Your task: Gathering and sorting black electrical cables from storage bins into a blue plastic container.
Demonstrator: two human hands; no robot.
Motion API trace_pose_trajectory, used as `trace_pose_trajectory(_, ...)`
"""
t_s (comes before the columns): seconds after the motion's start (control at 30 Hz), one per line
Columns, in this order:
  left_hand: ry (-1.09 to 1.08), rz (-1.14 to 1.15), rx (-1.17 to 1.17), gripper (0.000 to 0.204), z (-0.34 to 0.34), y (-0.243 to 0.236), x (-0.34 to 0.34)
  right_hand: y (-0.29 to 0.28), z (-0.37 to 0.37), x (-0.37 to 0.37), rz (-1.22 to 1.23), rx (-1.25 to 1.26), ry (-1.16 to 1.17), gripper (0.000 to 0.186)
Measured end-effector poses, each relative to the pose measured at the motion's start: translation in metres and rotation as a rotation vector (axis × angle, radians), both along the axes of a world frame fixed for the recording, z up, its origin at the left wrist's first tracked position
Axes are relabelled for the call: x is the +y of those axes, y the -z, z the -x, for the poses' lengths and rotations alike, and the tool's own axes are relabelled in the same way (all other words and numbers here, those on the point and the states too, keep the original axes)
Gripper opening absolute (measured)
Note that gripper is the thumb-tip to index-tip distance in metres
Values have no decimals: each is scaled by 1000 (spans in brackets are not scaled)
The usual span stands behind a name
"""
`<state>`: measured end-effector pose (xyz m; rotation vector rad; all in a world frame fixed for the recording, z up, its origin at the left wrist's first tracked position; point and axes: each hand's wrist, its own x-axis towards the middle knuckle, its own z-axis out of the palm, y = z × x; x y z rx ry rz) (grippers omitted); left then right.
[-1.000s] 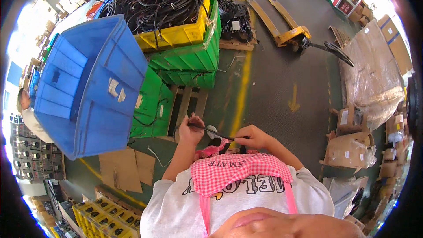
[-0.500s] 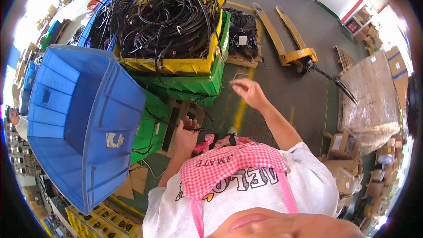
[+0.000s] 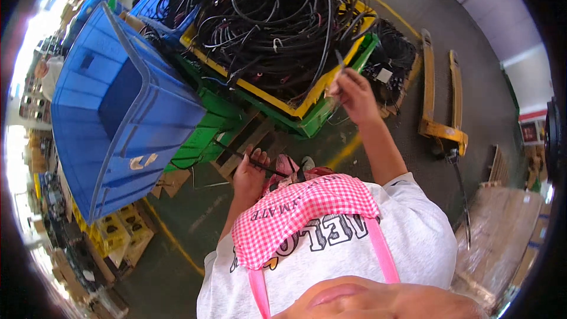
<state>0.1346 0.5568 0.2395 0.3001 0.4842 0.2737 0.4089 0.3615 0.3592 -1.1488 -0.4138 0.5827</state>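
Holds both hands out before the body, well apart. Carries the left hand (image 3: 250,174) low, just beyond the pink checked apron (image 3: 307,207), with the forearm rising from below, the palm turned up and the fingers half curled and slightly spread. Supports a black cable (image 3: 271,170) across that palm, in a loose hold rather than a tight fist. Reaches farther forward with the right hand (image 3: 355,97), forearm slanting up and to the left, back of the hand mostly uppermost, near the right-hand side of the yellow bin (image 3: 260,95). Draws thumb and fingers close together there, almost in a pinch, with a thin dark piece (image 3: 339,57) showing past the fingertips; cannot tell its kind, nor how firmly gripped.

Shows the cable as slim, dark and nearly straight, slanting from beside the lower green bin (image 3: 201,145) on the left, over the left palm and down toward the apron. Cannot make out either end clearly.

Faces a big heap of coiled black cables (image 3: 271,18), tangled and glossy, piled above the rim of the yellow bin, with an upper green bin (image 3: 319,121) directly beneath. Has a large blue bin (image 3: 156,118) at the left, tipped with its mouth sideways, and a yellow pallet truck (image 3: 442,131) well off to the right.
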Motion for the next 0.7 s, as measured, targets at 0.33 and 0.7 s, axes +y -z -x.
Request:
trace_pose_trajectory(0.33, -162, 51, 166, 28, -1, -12, -12, -7, -31, 15, -578, 102, -192, 15)
trace_pose_trajectory(0.7, -452, 82, 202, 33, 66, -6, 21, -18, 84, 72, 248, -101, -403, 26)
